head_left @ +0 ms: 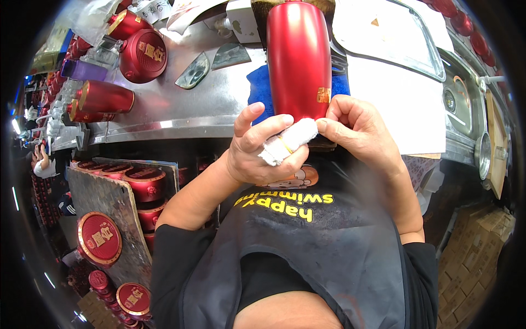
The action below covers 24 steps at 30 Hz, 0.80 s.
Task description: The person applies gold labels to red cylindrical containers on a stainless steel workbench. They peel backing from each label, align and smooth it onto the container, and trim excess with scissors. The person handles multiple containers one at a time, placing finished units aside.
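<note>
As your left hand [251, 149] grips white cloth [298, 133] by the red bottle [298, 60], your right hand [362, 130] sits curled alongside, grasp unclear.

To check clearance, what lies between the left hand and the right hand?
In the head view, a white cloth roll and the near end of the red bottle lie between them.

bright on my red bottle [296, 60], kinda shiny | steel bench [175, 107] glare left of it | fisheye bend, black corners around it
</note>
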### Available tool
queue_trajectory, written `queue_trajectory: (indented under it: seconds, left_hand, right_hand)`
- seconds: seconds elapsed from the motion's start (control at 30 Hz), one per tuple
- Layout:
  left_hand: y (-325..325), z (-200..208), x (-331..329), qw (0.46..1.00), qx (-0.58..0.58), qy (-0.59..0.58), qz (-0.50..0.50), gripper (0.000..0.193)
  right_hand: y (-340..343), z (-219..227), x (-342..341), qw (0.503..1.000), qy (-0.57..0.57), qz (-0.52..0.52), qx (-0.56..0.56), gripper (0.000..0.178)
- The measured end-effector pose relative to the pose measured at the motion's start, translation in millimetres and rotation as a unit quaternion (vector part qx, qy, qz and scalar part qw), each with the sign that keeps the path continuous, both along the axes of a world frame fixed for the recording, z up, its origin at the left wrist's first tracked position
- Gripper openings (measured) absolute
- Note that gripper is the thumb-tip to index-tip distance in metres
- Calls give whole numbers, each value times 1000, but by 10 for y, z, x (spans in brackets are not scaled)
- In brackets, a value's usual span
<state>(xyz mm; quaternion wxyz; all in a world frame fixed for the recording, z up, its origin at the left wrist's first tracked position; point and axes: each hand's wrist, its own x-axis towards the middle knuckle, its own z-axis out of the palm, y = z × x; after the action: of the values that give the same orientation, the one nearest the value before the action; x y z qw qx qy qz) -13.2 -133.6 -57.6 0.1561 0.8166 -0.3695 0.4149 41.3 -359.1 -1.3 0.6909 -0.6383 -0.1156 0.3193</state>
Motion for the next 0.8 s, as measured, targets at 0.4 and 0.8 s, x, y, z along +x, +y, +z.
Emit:
queue_trajectory:
  seconds: [0.4,0.8]
  left_hand:
    - [76,40,2,1000,-14,-20,19,26]
    - [11,65,-15,929,-276,246,-19,29]
  right_hand:
    - [-319,45,302,977,-130,41,-163,19]
    - [-62,-252,988,724,-466,27,-508,35]
